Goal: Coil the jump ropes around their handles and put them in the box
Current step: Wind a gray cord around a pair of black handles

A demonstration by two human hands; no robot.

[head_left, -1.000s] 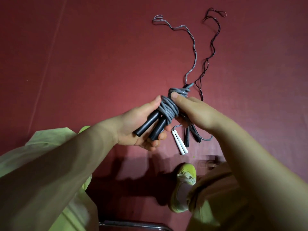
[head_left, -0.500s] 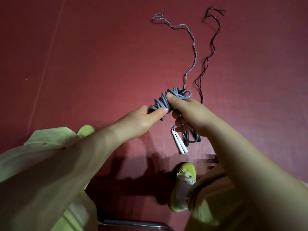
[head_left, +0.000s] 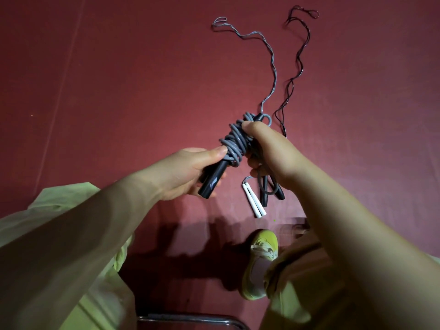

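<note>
A grey jump rope [head_left: 234, 141] is wound in a thick bundle around its two black handles [head_left: 212, 181]. My left hand [head_left: 185, 172] grips the handles from below, thumb on the coil. My right hand [head_left: 269, 151] holds the upper end of the coil, where a small loop sticks out. On the red floor beyond lie a thin grey rope [head_left: 266, 44] with white handles [head_left: 253, 203] and a thin black rope [head_left: 297, 58] with black handles [head_left: 271, 191]. No box is in view.
The red floor [head_left: 119, 79] stretches out to the left and ahead. My yellow-green shoe [head_left: 260, 260] stands just below the loose handles. A dark metal bar [head_left: 190, 321] runs along the bottom edge.
The coiled bundle has been turned so the black handles point down-left and show again. My left hand shifted from the coil down onto the handles; my right hand stays on the upper end.
</note>
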